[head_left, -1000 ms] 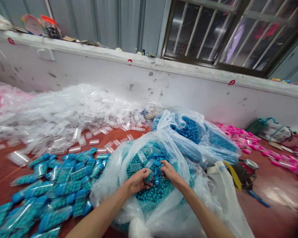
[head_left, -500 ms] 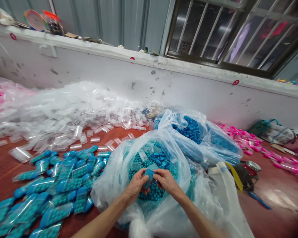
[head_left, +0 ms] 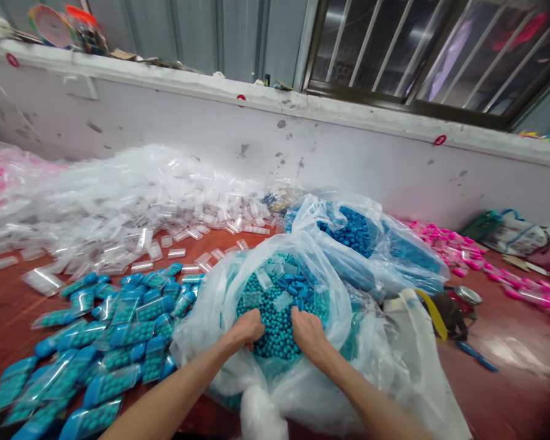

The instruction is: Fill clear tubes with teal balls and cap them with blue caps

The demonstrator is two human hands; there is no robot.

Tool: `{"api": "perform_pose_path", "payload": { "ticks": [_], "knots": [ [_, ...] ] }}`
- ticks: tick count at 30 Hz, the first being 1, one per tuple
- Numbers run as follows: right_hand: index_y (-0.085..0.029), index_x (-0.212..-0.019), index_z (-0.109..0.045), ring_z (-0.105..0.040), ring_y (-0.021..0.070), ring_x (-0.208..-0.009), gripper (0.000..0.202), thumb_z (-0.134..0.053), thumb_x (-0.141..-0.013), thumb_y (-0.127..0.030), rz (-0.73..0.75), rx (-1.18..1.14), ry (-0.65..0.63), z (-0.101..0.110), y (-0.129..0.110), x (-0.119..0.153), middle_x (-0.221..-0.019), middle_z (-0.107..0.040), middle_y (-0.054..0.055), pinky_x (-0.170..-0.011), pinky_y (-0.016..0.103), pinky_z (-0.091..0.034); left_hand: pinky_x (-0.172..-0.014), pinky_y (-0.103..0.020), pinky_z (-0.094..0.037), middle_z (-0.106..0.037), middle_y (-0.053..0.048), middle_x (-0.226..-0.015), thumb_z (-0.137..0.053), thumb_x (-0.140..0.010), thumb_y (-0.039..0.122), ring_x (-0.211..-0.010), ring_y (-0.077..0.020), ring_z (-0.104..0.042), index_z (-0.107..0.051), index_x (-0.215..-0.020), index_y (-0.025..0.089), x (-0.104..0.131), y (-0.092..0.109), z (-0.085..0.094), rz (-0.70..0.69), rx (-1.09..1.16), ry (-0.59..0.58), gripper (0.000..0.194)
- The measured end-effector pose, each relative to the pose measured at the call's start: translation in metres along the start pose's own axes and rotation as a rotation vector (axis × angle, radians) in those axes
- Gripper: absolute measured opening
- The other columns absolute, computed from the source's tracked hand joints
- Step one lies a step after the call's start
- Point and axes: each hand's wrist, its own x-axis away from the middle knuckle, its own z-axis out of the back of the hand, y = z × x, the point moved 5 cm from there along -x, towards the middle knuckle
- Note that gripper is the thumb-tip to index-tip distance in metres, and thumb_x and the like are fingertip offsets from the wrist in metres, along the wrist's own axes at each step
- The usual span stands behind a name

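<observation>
My left hand (head_left: 250,328) is closed, knuckles up, at the left side of an open plastic bag (head_left: 231,287) full of teal beads (head_left: 277,333). Whatever its curled fingers may hold is hidden. Opposite it, my right hand (head_left: 307,332) is also closed, its fingertips down at the beads and out of sight. Between the hands the beads lie bare. Blue caps (head_left: 297,287) and a few clear plastic cases (head_left: 283,301) rest on top of the beads, just beyond my hands.
Bead-filled cases with blue caps (head_left: 128,333) lie heaped at left. Behind them spreads a pile of clear cases (head_left: 132,201). A second bag holds blue caps (head_left: 351,232). Pink pieces (head_left: 449,244), a jar (head_left: 466,296) and a blue tool (head_left: 476,356) lie at right.
My hands were together over the beads, holding a small clear case with a blue cap. They have moved apart and are now lower in the bag; the case is no longer visible.
</observation>
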Motion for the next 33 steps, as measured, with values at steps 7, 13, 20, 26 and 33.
{"api": "perform_pose_path", "payload": {
  "ticks": [7,13,20,26,33],
  "knots": [
    [-0.015,-0.11,-0.053,-0.06,0.0196,-0.092,0.031,-0.044,-0.081,-0.011,0.031,-0.41,0.088,-0.01,-0.01,-0.014,-0.093,-0.067,0.008,-0.078,0.025,-0.041,-0.049,-0.026,-0.042,-0.051,0.001,-0.06,-0.061,-0.07,0.023,-0.053,-0.0142,-0.052,-0.055,-0.081,0.014,-0.012,0.018,-0.013,0.04,0.198,-0.073,0.016],
    [-0.013,-0.107,-0.059,-0.06,0.018,-0.082,0.037,-0.046,-0.074,-0.017,0.111,-0.857,0.115,-0.007,0.006,-0.01,-0.086,-0.067,0.005,-0.076,0.026,-0.043,-0.043,-0.021,-0.039,-0.051,0.004,-0.069,-0.057,-0.069,0.043,-0.047,-0.0097,-0.051,-0.042,-0.097,0.019,0.006,0.015,-0.015,-0.04,0.555,-0.247,0.04],
    [-0.015,-0.097,-0.066,-0.057,0.0174,-0.066,0.034,-0.043,-0.075,-0.023,0.11,-0.909,0.188,0.018,0.007,-0.006,-0.071,-0.065,0.002,-0.062,0.026,-0.042,-0.041,-0.02,-0.036,-0.055,0.002,-0.072,-0.066,-0.057,0.054,-0.046,-0.0084,-0.051,-0.039,-0.102,0.017,0.024,0.014,-0.011,-0.089,0.751,-0.347,0.064],
    [-0.018,-0.098,-0.065,-0.061,0.0185,-0.071,0.032,-0.041,-0.078,-0.024,0.17,-0.834,0.199,0.024,0.0,0.002,-0.077,-0.067,0.003,-0.069,0.027,-0.044,-0.037,-0.017,-0.03,-0.057,0.001,-0.073,-0.066,-0.061,0.05,-0.044,-0.0085,-0.053,-0.034,-0.111,0.018,0.032,0.014,-0.012,-0.164,0.878,-0.34,0.068],
    [-0.021,-0.105,-0.063,-0.062,0.0218,-0.08,0.037,-0.033,-0.084,-0.023,0.287,-0.396,0.33,0.018,-0.007,0.015,-0.088,-0.068,0.008,-0.076,0.032,-0.045,-0.035,-0.016,-0.026,-0.058,0.003,-0.068,-0.06,-0.065,0.04,-0.038,-0.0069,-0.049,-0.038,-0.112,0.019,0.041,0.018,-0.008,-0.141,0.83,-0.199,0.056]
  ]
}}
